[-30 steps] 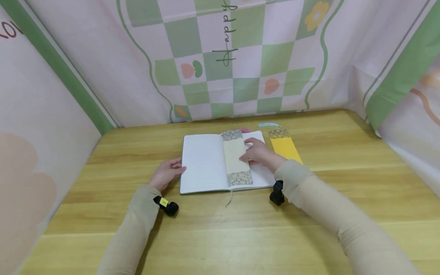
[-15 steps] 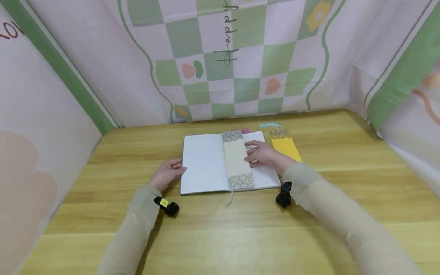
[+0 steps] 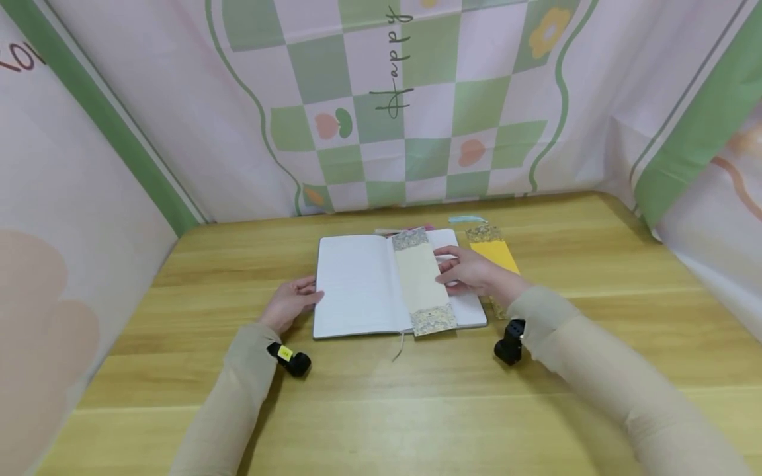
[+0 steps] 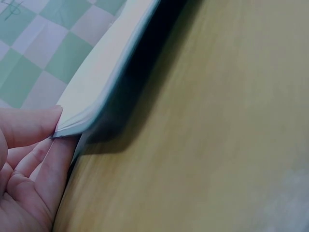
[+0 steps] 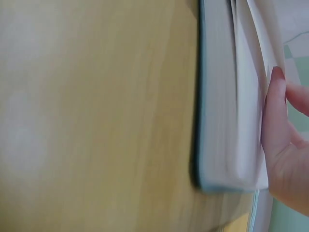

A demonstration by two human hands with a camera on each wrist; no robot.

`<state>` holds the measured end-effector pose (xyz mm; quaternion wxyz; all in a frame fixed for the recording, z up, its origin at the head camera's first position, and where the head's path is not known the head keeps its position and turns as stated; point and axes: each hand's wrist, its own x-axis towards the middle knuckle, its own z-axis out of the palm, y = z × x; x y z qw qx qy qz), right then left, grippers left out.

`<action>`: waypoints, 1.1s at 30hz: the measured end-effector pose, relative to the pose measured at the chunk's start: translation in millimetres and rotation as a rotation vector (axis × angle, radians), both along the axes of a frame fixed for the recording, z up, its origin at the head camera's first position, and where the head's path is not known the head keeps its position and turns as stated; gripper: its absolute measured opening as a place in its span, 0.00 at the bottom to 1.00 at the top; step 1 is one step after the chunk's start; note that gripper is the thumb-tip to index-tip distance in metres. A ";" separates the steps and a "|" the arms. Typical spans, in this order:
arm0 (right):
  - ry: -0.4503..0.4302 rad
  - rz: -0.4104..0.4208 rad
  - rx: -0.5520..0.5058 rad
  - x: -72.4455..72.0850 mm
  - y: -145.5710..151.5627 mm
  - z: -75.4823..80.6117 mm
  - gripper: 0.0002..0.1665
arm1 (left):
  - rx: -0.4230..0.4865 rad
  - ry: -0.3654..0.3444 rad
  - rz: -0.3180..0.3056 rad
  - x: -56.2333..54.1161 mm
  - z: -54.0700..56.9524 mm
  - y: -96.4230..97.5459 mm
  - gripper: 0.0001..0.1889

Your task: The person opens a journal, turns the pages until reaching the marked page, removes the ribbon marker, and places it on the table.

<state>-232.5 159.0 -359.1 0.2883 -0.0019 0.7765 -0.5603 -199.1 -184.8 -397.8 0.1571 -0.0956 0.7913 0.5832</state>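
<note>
An open notebook (image 3: 357, 287) with white pages lies on the table. My left hand (image 3: 290, 304) pinches its left edge, thumb on top of the page and fingers under the cover, as the left wrist view shows at the notebook's corner (image 4: 96, 92). Over the right-hand page, a cream bookmark (image 3: 421, 277) with grey lace-patterned ends slants across, its near end at the notebook's lower edge. My right hand (image 3: 473, 271) pinches the bookmark's right side between thumb and fingers. In the right wrist view that hand (image 5: 289, 140) is beside the notebook's thick page block (image 5: 217, 106).
Right of the notebook lies a yellow bookmark (image 3: 495, 254) with lace ends, partly behind the right hand. A light blue tassel (image 3: 467, 219) is at the back. Something pink (image 3: 428, 227) peeks out behind the notebook. A thin ribbon (image 3: 399, 347) trails from the notebook's lower edge.
My right hand and the cream bookmark have moved right and a little nearer to me, away from the notebook's centre fold. The left hand has stayed at the notebook's edge.
</note>
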 end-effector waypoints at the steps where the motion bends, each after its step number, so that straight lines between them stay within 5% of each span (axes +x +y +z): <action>1: 0.000 -0.002 -0.002 0.6 3.3 0.3 0.41 | 0.000 0.001 0.000 0.1 -0.5 0.4 0.29; 18: 0.122 -0.042 -0.025 -8.9 71.4 11.8 0.44 | 0.010 0.003 -0.010 -1.7 -1.8 0.2 0.29; 33: 0.151 -0.147 0.090 -23.5 161.6 24.9 0.47 | 0.014 -0.015 0.004 -2.2 0.1 0.6 0.28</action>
